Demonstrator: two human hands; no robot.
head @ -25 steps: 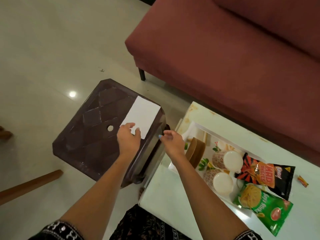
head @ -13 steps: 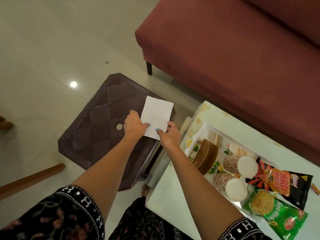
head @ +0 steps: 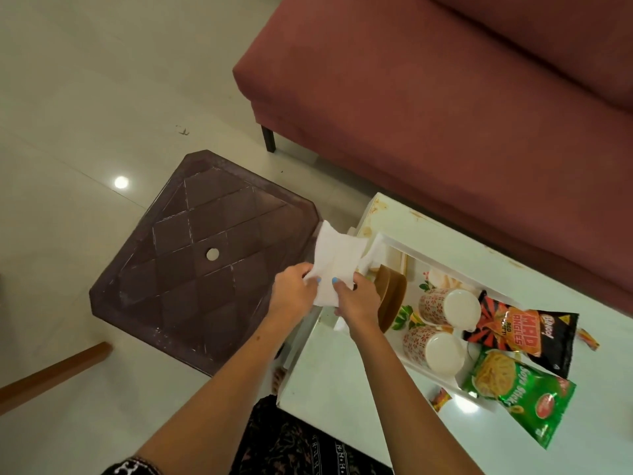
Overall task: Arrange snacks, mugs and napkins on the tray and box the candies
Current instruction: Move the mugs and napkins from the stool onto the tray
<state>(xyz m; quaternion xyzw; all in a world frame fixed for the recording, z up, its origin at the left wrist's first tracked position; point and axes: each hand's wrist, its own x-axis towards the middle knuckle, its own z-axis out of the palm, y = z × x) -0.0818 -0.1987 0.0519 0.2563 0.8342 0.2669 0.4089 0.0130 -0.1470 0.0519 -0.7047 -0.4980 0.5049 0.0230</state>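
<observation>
While pinched by both hands, napkin (head: 334, 269) held bent in the air between stool (head: 191, 265) and tray (head: 394, 242).
Left hand (head: 291, 296) gripping napkin's lower left edge, thumb on top; right hand (head: 356, 299) gripping its lower right edge, thumb on top too. Napkin white, creased down the middle, upper end over the gap beside table (head: 342, 371). On tray: brown holder (head: 390, 296) standing on edge, two patterned mugs (head: 442, 327) lying on their sides, one nearer than the other. Black chips bag (head: 524, 334) and green snack bag (head: 520, 395) overlapping tray's right rim. Small candy (head: 587, 338) on table beyond black bag; another candy (head: 441, 399) near tray's near rim. Red sofa (head: 445, 97) behind table.
</observation>
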